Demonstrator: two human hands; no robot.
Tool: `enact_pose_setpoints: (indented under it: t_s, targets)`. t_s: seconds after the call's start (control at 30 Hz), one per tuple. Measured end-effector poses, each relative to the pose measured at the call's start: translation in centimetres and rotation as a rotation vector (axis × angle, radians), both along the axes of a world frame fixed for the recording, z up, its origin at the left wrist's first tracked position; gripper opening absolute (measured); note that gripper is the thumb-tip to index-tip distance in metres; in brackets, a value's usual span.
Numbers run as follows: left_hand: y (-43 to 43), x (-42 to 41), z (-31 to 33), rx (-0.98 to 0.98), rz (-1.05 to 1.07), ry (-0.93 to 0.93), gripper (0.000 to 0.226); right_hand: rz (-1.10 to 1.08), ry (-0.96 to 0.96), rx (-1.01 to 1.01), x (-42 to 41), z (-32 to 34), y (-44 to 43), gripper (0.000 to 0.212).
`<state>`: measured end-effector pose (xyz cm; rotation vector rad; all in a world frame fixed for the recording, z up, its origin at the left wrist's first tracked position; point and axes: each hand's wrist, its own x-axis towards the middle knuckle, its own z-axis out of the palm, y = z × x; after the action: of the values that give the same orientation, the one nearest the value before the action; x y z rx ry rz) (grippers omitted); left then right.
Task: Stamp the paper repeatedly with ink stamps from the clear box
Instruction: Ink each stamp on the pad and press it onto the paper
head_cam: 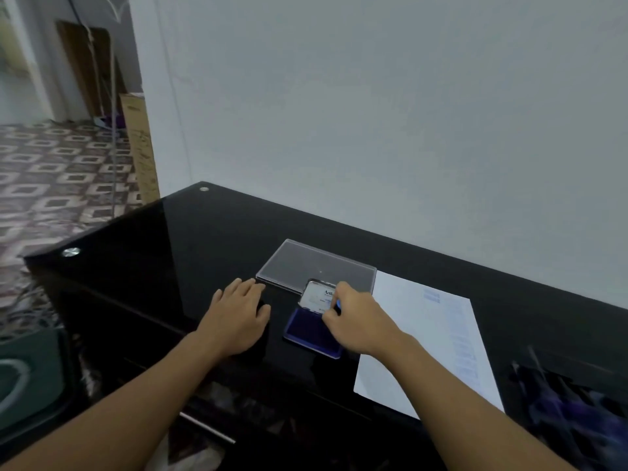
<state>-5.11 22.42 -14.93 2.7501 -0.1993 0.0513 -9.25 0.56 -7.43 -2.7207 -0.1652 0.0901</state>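
A blue ink pad (306, 329) lies open on the black glass table (153, 253), its lid (314, 295) tilted up at the far side. My right hand (356, 321) pinches a small blue-topped stamp (338, 304) over the pad's far edge; the stamp's base is hidden by my fingers. A clear flat box (306, 268) lies just behind the pad. White paper (407, 341) with faint blue stamp marks along its right side lies to the right. My left hand (238, 314) rests flat on the table, left of the pad.
The table stands against a grey wall (373, 113). A dark blurred object (571, 409) sits at the right near edge. Beyond the table's left edge are patterned floor (61, 175) and a leaning cardboard panel (139, 147).
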Motion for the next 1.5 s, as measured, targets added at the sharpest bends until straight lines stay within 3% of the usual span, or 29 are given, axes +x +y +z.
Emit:
enact_pose_setpoints:
  t_s: [0.37,0.67,0.87,1.17,1.5]
  targets:
    - [0.3,-0.2,-2.5,0.007,0.077,-0.134,0.053,0.074,-0.019,-0.123,2.5,-1.5,3.5,0.015]
    - [0.1,-0.2,-2.5,0.014,0.085,-0.149,0.052,-0.009,-0.094,-0.095,2.0,-3.7,4.2,0.008]
    - [0.0,-0.2,-2.6,0.023,0.101,-0.158,0.052,0.007,-0.159,-0.092,1.8,-3.9,4.1,0.015]
    - [-0.1,-0.3,-2.6,0.038,0.108,-0.154,0.051,-0.021,-0.08,-0.06,2.9,-3.8,4.2,0.012]
    - [-0.1,-0.4,-2.6,0.04,0.106,-0.148,0.052,-0.037,-0.138,-0.079,1.6,-4.0,4.5,0.013]
